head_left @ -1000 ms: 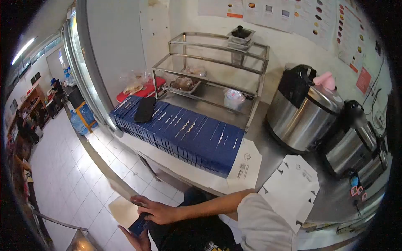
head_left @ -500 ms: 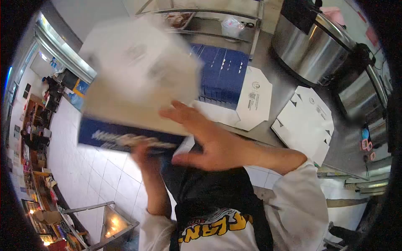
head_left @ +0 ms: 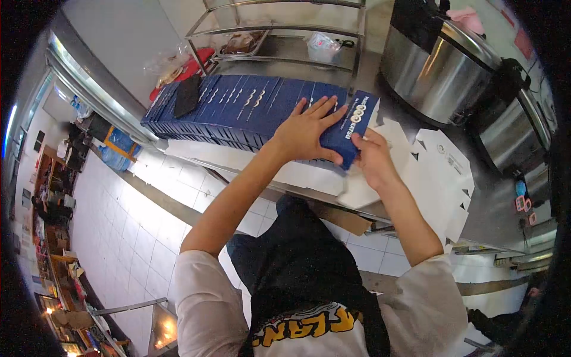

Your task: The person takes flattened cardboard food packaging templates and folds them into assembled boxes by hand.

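**Left hand (head_left: 306, 132) spread flat, right hand (head_left: 376, 159) pinching, at the right end of a long row of dark blue cardboard cartons (head_left: 247, 113)**

We have the end carton (head_left: 358, 122), dark blue with white lettering and linked white rings, at the right end of the row, its printed face turned up. Our left hand lies palm down on the row just beside it, fingers fanned and thumb out towards the carton's near end. Our right hand pinches the carton's right edge, a fingertip on the blue face (how the other fingertips sit underneath, we cannot tell).

The row rests on white cardboard (head_left: 285, 175) along the near side of the stainless steel bench (head_left: 496, 217). A flat black rectangular object (head_left: 187, 95) lies on top near the row's left end. To the right of our right hand we see flat white die-cut cardboard (head_left: 446, 172) with small notches. Behind the row stands a tiered metal rack (head_left: 288, 58), with a metal tray of brown food (head_left: 241, 44) and a white tub in clear plastic (head_left: 323, 49). A large stainless steel pot (head_left: 437, 77) stands on the bench at the right, pink cloth (head_left: 466, 21) on its top.
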A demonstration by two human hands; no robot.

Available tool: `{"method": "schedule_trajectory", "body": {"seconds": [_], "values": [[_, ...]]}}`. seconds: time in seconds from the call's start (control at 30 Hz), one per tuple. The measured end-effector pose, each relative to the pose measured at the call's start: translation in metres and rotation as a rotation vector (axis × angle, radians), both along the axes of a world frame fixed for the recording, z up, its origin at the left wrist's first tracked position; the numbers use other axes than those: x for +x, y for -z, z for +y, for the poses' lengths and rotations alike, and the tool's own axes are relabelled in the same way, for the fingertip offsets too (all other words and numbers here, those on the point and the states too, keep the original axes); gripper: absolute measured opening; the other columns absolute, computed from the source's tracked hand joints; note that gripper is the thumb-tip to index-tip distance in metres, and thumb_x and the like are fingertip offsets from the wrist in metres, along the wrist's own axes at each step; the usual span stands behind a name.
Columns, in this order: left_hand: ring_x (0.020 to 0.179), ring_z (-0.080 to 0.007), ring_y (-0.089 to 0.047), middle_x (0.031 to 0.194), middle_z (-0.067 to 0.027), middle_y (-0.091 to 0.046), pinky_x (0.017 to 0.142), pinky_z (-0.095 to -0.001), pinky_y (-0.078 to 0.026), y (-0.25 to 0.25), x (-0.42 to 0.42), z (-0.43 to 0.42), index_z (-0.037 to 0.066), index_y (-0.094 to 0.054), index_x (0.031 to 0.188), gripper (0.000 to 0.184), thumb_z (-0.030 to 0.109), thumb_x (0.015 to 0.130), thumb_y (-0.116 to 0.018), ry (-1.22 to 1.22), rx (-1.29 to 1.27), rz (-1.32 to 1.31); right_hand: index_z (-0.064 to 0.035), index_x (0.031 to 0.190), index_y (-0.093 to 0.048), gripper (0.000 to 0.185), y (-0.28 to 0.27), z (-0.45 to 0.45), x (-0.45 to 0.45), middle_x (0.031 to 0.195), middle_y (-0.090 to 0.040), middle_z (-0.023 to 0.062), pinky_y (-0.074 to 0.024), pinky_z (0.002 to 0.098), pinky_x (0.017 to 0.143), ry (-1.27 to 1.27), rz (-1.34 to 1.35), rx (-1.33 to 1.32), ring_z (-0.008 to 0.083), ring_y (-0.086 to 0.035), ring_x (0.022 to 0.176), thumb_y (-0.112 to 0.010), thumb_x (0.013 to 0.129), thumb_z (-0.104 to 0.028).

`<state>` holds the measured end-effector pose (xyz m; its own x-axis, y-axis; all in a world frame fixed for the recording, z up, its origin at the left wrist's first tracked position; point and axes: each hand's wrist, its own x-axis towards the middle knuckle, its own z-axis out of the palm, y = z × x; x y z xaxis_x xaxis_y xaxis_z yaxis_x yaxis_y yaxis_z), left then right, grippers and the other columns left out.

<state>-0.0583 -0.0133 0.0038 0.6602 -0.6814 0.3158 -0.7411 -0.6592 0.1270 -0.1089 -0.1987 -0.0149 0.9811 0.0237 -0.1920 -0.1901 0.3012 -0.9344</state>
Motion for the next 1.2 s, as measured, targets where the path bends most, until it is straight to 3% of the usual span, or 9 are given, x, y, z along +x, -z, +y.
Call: {"method": "schedule_trajectory", "body": {"seconds": [0.23,0.4,0.47,0.5,0.53,0.67,0.77,0.83,1.2], "values": [[0.141,-0.0391,-0.024,0.152,-0.0227,-0.025,0.112,-0.0592,-0.017,0.004,0.006,-0.001,0.02,-0.032,0.148,0.1,0.076,0.07,-0.059,-0.023,0.012,0.024,-0.0056,0.116,-0.059,0.022,-0.005,-0.008,0.001,0.102,-0.067,0.0074,-0.0558,0.0324,0.075,-0.137,0.073,-0.032,0.0172,-0.067,0.085,-0.051,0.096,-0.013],[0.142,-0.0381,-0.023,0.152,-0.021,-0.026,0.111,-0.0617,-0.015,0.015,0.015,-0.009,0.025,-0.039,0.145,0.066,0.063,0.09,-0.043,-0.114,-0.012,0.024,-0.0084,0.121,-0.056,0.028,0.012,-0.034,0.034,0.102,-0.066,0.0059,-0.0547,0.0346,0.078,-0.344,0.23,-0.037,0.0179,-0.066,0.089,-0.057,0.095,-0.018],[0.142,-0.0377,-0.024,0.153,-0.02,-0.026,0.111,-0.062,-0.015,0.016,0.015,-0.01,0.026,-0.039,0.145,0.064,0.061,0.091,-0.043,-0.116,-0.021,0.02,-0.0071,0.125,-0.054,0.036,0.008,-0.041,0.049,0.1,-0.065,0.0051,-0.0516,0.0326,0.079,-0.31,0.092,-0.307,0.0172,-0.064,0.087,-0.061,0.093,-0.022],[0.142,-0.0372,-0.024,0.153,-0.019,-0.026,0.111,-0.0623,-0.015,0.016,0.014,-0.01,0.027,-0.039,0.145,0.062,0.06,0.092,-0.042,-0.122,-0.031,0.017,-0.0053,0.124,-0.055,0.037,0.003,-0.039,0.058,0.101,-0.065,0.0054,-0.0495,0.0309,0.078,-0.068,-0.091,-0.501,0.0167,-0.063,0.085,-0.062,0.092,-0.023],[0.142,-0.0372,-0.024,0.153,-0.019,-0.026,0.111,-0.0623,-0.015,0.015,0.014,-0.01,0.027,-0.039,0.145,0.062,0.06,0.092,-0.042,-0.123,-0.035,0.016,-0.0034,0.122,-0.057,0.038,-0.002,-0.037,0.069,0.101,-0.066,0.0058,-0.0475,0.0291,0.077,0.18,-0.275,-0.687,0.0162,-0.062,0.083,-0.064,0.091,-0.023],[0.142,-0.0359,-0.023,0.154,-0.0174,-0.025,0.112,-0.0607,-0.014,0.014,0.013,-0.012,0.028,-0.037,0.146,0.064,0.061,0.091,-0.042,-0.148,0.016,0.033,-0.0015,0.115,-0.064,0.04,0.038,-0.064,0.146,0.092,-0.069,0.0146,-0.0496,0.0316,0.073,0.101,-0.415,-0.78,0.0233,-0.065,0.079,-0.069,0.085,-0.027],[0.142,-0.0352,-0.023,0.154,-0.0169,-0.024,0.113,-0.0591,-0.014,0.014,0.014,-0.012,0.024,-0.035,0.147,0.069,0.063,0.09,-0.042,-0.174,0.014,0.029,0.0,0.101,-0.07,0.033,0.03,-0.052,0.155,0.085,-0.07,0.014,-0.0483,0.0313,0.071,0.076,-0.409,-0.744,0.0219,-0.065,0.079,-0.069,0.083,-0.027],[0.142,-0.035,-0.023,0.154,-0.0169,-0.024,0.113,-0.0583,-0.013,0.015,0.013,-0.014,0.022,-0.034,0.147,0.071,0.063,0.09,-0.042,-0.185,0.001,0.056,0.0016,0.103,-0.068,0.026,0.019,-0.05,0.147,0.087,-0.067,0.0049,-0.0449,0.0263,0.069,-0.022,-0.427,-0.847,0.0114,-0.057,0.077,-0.064,0.089,-0.019],[0.141,-0.0348,-0.026,0.151,-0.0196,-0.029,0.112,-0.0587,-0.017,0.012,0.014,-0.015,0.012,-0.036,0.145,0.076,0.064,0.09,-0.042,-0.179,-0.033,0.023,-0.0051,0.102,-0.069,0.023,0.011,-0.039,0.163,0.086,-0.066,0.002,-0.0468,0.0274,0.071,-0.148,-0.277,-0.795,0.011,-0.057,0.08,-0.064,0.09,-0.024]]}}
